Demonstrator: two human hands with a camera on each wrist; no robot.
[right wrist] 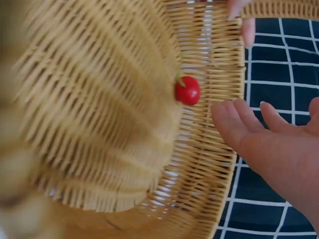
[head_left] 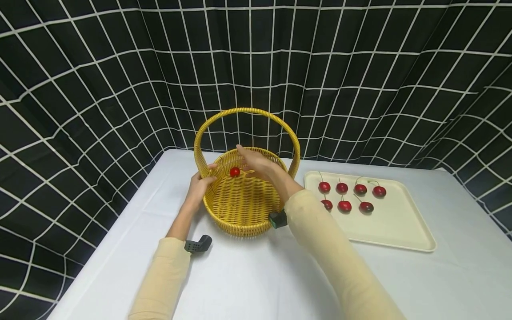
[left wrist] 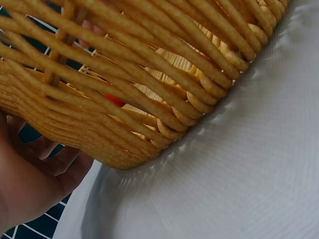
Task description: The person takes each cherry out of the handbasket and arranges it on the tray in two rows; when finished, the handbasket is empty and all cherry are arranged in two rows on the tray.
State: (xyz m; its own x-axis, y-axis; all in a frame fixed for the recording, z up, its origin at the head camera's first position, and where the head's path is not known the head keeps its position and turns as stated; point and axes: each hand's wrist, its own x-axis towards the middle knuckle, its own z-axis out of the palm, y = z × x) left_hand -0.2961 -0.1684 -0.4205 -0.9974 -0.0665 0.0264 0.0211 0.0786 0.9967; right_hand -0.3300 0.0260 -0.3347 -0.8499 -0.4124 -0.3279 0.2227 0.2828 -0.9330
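A yellow wicker basket (head_left: 242, 229) with a tall hooped handle (head_left: 247, 110) stands on the table. My left hand (head_left: 196, 189) grips its left rim near the foot of the handle; the left wrist view shows the woven side (left wrist: 134, 74) close by. One red cherry (head_left: 234, 172) lies inside, toward the back left. Reaching under the handle, my right hand (head_left: 260, 163) is over the back of the basket, just right of that cherry. In the right wrist view its fingers (right wrist: 232, 122) are spread and hold nothing, apart from the cherry (right wrist: 188, 90).
To the right lies a cream tray (head_left: 396, 222) with several stemmed cherries (head_left: 344, 206) in two rows, partly behind my right sleeve (head_left: 320, 235). A white cloth (head_left: 240, 280) covers the table. Black curtains with a white grid (head_left: 256, 66) hang behind and at the sides.
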